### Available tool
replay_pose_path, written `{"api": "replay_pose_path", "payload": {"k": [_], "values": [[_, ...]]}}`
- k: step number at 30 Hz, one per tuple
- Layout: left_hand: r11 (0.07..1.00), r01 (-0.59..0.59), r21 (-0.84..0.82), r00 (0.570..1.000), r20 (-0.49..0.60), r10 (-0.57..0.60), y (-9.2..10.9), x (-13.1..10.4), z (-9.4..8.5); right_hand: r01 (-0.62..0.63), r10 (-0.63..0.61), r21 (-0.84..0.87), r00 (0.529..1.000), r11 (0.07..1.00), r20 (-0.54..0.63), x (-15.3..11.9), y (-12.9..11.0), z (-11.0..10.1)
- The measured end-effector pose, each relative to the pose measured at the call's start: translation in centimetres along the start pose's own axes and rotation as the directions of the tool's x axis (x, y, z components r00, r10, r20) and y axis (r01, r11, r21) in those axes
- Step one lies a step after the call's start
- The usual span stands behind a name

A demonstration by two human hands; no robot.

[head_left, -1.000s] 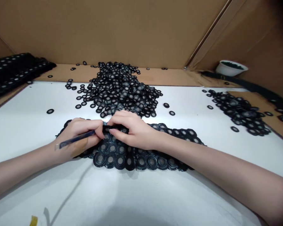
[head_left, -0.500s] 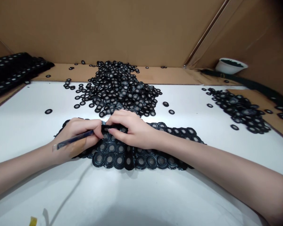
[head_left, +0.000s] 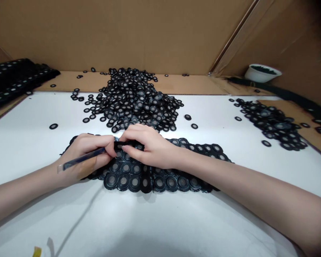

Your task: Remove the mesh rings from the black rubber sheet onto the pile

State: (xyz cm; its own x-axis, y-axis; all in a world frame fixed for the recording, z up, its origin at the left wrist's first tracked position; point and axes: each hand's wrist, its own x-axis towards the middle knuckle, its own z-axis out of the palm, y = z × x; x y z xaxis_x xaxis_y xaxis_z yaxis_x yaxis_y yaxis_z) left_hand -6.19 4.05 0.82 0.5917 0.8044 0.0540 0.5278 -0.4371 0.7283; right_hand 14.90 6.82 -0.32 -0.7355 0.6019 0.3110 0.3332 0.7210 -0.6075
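A strip of joined black discs with grey centres (head_left: 135, 182) lies across the white table in front of me. My left hand (head_left: 89, 153) is closed around a slim dark pen-like tool (head_left: 81, 159) with a clear end, its tip hidden at the fingers. Beside it, my right hand (head_left: 146, 146) pinches the strip's upper part between thumb and fingers. Both hands nearly meet over the strip, and what lies between their fingertips is partly hidden.
Behind the strip rises a large heap of loose black discs (head_left: 139, 96). A smaller pile (head_left: 273, 123) and a white bowl (head_left: 262, 73) are at the right. Folded dark disc material (head_left: 13, 80) lies at the far left, and cardboard walls (head_left: 123, 32) stand behind.
The view has shifted very slightly. Both hands keep nearly the same pose and place on the strip.
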Motion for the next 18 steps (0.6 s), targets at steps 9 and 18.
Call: {"api": "replay_pose_path", "payload": {"k": [9,18], "values": [[1.000,0.000,-0.003,1.000,-0.012,0.000,-0.09,-0.04,0.05,-0.006,0.006,0.006,1.000,1.000,0.003,-0.01,-0.04,-0.01],[1.000,0.020,0.002,1.000,-0.008,-0.020,0.17,-0.01,0.09,-0.013,0.013,-0.004,1.000,1.000,0.011,0.03,-0.04,-0.04]]}}
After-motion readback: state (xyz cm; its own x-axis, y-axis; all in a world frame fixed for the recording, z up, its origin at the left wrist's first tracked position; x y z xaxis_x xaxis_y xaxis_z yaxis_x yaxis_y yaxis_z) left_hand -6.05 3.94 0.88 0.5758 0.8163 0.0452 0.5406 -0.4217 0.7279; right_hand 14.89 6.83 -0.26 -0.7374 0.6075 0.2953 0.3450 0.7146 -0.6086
